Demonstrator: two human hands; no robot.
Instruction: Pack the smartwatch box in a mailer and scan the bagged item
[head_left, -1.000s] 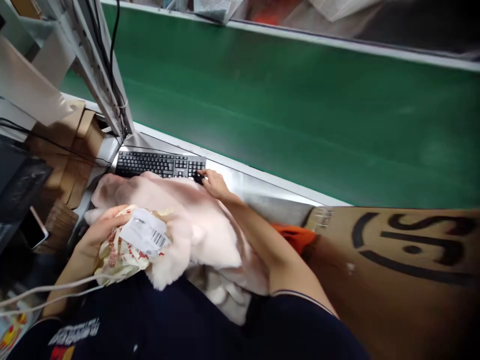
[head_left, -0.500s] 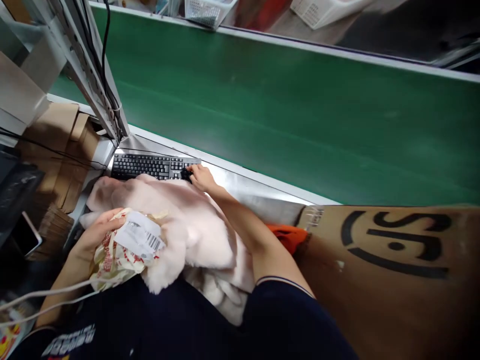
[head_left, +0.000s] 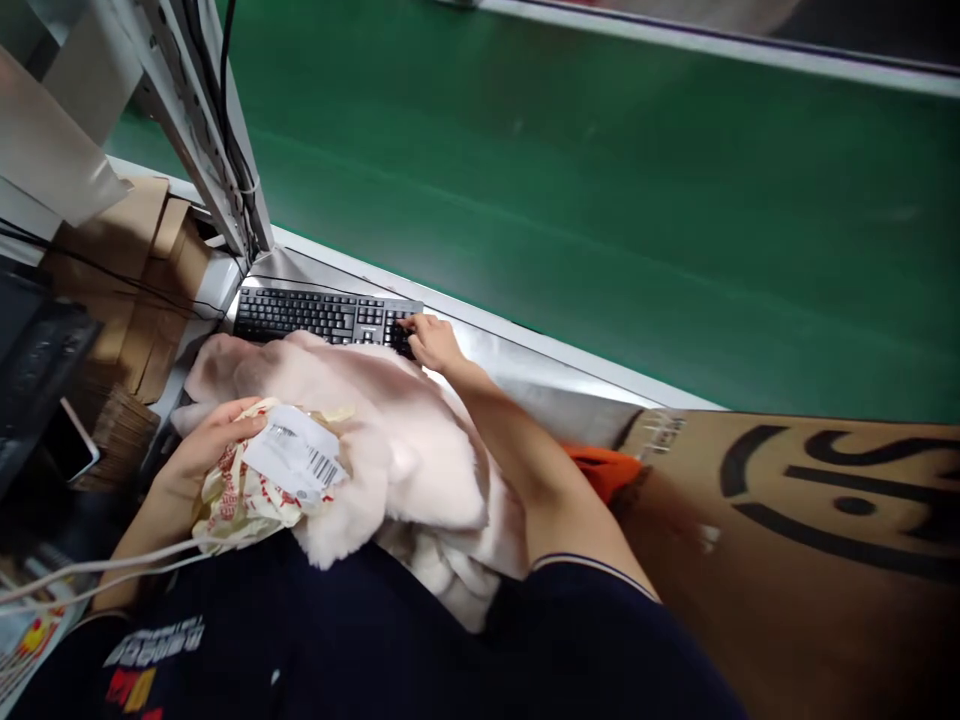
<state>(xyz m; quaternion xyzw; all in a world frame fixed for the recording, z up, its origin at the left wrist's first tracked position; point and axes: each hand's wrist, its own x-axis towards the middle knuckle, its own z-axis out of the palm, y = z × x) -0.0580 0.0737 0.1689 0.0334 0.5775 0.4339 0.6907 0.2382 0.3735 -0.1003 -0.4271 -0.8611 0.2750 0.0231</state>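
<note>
Resting at centre frame, the right hand [head_left: 433, 343] touches the number-pad end of a black keyboard [head_left: 322, 315] with bent fingers, gripping nothing. Lower left, the left hand [head_left: 201, 462] closes around a printed bag [head_left: 247, 495] bearing a white barcode label [head_left: 300, 458] — pressed against a pale pink fluffy garment [head_left: 397, 450] heaped between both arms. A green conveyor belt [head_left: 600, 170] crosses the upper frame; a cardboard box [head_left: 810, 520] fills the lower right.

A wide green conveyor belt [head_left: 600, 180] runs behind a metal ledge [head_left: 517, 365], beside a printed cardboard box [head_left: 810, 540]
</note>
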